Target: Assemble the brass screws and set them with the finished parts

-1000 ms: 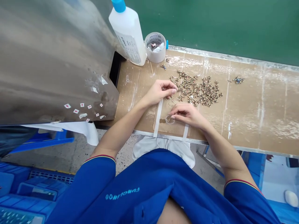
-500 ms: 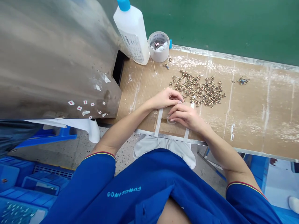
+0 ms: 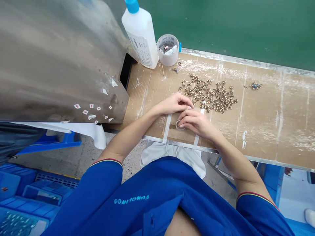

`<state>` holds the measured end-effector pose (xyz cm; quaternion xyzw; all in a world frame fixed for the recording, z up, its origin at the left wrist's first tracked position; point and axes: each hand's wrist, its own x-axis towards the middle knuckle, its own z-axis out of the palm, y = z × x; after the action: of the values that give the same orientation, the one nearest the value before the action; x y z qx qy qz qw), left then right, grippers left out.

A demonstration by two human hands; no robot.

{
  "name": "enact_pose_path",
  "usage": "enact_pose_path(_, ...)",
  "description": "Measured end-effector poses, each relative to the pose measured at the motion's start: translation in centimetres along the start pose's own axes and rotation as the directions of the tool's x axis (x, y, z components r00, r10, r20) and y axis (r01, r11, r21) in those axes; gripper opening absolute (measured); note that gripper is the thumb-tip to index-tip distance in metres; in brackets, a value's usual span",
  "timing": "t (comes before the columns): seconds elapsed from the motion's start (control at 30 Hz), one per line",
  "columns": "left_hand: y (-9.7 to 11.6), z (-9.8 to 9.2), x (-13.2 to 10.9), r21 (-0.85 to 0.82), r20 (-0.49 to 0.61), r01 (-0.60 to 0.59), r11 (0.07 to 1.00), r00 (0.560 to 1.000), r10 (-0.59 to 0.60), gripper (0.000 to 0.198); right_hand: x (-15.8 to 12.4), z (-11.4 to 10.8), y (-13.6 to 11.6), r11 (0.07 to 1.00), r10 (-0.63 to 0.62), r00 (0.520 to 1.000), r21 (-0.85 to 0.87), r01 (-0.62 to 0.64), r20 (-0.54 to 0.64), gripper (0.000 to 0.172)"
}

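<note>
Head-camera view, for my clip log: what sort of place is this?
Probably a factory bench for small-parts assembly: a heap of brass-coloured metal fittings lies on a cardboard-covered bench, a blue-capped plastic bottle stands at its back, and the person wears a blue work shirt.

A white bottle (image 3: 140,40) (glue, perhaps) stands beside a tub (image 3: 168,49).

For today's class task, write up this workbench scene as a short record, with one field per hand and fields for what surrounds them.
Left: left hand, fingers curled beside the right hand, any held item hidden
Right: right hand, fingertips at a small transparent ring
Nearby: loose brass fittings
Surface: cardboard-covered bench
Beyond: white plastic bottle with blue cap; clear tub of scraps
</note>
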<state>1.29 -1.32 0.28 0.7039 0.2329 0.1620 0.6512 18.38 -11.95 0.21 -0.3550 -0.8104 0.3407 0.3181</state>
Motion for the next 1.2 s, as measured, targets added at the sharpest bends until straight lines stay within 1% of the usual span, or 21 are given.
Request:
enact_pose_path(0.13, -0.4, 0.1, 0.0, -0.024, -0.012, -0.005, 1.0, 1.0, 0.005, 0.012, 0.1, -0.4, -0.3, 0.992, 0.068, 0.994, 0.11, -0.059, -0.081, 0.024)
enact_pose_path(0.2, -0.5, 0.2, 0.0, -0.058, -0.008, 0.015, 0.998, 1.0, -0.016, 0.008, 0.0, -0.8, -0.6, 0.979, 0.137, 0.982, 0.167, -0.114, -0.13, 0.027)
enact_pose_path(0.27, -0.6, 0.3, 0.0, -0.114, 0.01, 0.051, 0.992, 0.999, -0.05, 0.006, -0.2, -1.3, -0.8, 0.958, 0.234, 0.956, 0.211, -0.195, -0.178, 0.032)
enact_pose_path(0.33, -0.6, 0.4, 0.0, -0.185, 0.035, 0.086, 0.979, 0.996, -0.081, 0.01, -0.3, -1.8, -0.9, 0.937, 0.317, 0.915, 0.23, -0.262, -0.25, 0.036)
enact_pose_path(0.4, -0.5, 0.5, -0.1, -0.255, 0.051, 0.113, 0.96, 0.993, -0.103, 0.014, -0.5, -2.2, -0.9, 0.932, 0.353, 0.86, 0.218, -0.289, -0.37, 0.037)
enact_pose_path(0.5, -0.4, 0.6, -0.1, -0.312, 0.038, 0.138, 0.94, 0.99, -0.133, 0.017, -0.6, -2.5, -0.6, 0.942, 0.333, 0.764, 0.154, -0.299, -0.553, 0.036)
enact_pose_path(0.57, -0.4, 0.8, -0.1, -0.311, 0.028, 0.152, 0.938, 0.988, -0.15, 0.018, -0.6, -2.5, -0.4, 0.941, 0.315, 0.73, 0.1, -0.324, -0.606, 0.035)
enact_pose_path(0.67, -0.3, 0.9, -0.1, -0.292, 0.027, 0.161, 0.943, 0.987, -0.16, 0.015, -0.6, -2.3, 0.0, 0.931, 0.295, 0.73, 0.015, -0.365, -0.617, 0.034)
enact_pose_path(0.77, -0.4, 1.0, -0.1, -0.283, 0.026, 0.161, 0.946, 0.987, -0.16, 0.014, -0.5, -2.1, 0.3, 0.932, 0.254, 0.743, -0.047, -0.358, -0.619, 0.033)
enact_pose_path(1.03, -0.5, 1.1, 0.0, -0.272, 0.016, 0.148, 0.951, 0.989, -0.149, 0.014, -0.5, -1.7, 0.6, 0.936, 0.23, 0.778, -0.087, -0.342, -0.584, 0.029)
enact_pose_path(1.2, -0.4, 1.1, -0.1, -0.257, 0.013, 0.129, 0.958, 0.991, -0.13, 0.013, -0.5, -1.7, 0.6, 0.939, 0.198, 0.791, -0.119, -0.323, -0.579, 0.028)
